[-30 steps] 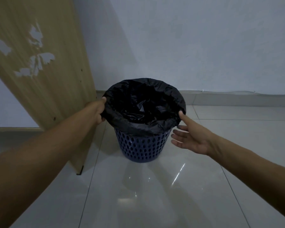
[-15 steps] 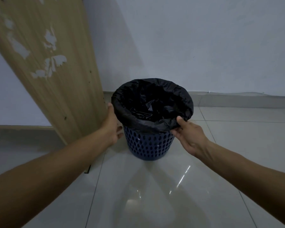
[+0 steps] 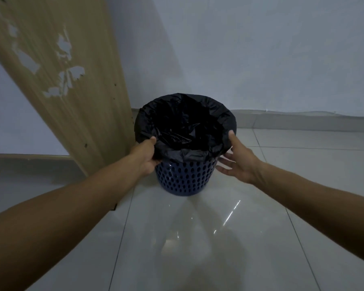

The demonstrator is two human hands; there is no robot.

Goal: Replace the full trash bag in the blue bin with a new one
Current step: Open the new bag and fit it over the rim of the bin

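The pale tiled floor (image 3: 198, 248) is glossy, and a wooden panel (image 3: 72, 80) is at the left. The blue bin (image 3: 185, 179) stands upright on the floor just beside the panel, with its long axis vertical and its mouth pointing up. The black trash bag (image 3: 183, 114) lines it, with the edge folded over the rim. The left hand (image 3: 146, 157) pinches this edge, thumb on top. The right hand (image 3: 239, 162) has straight, spread fingers, and its thumb touches the bag.
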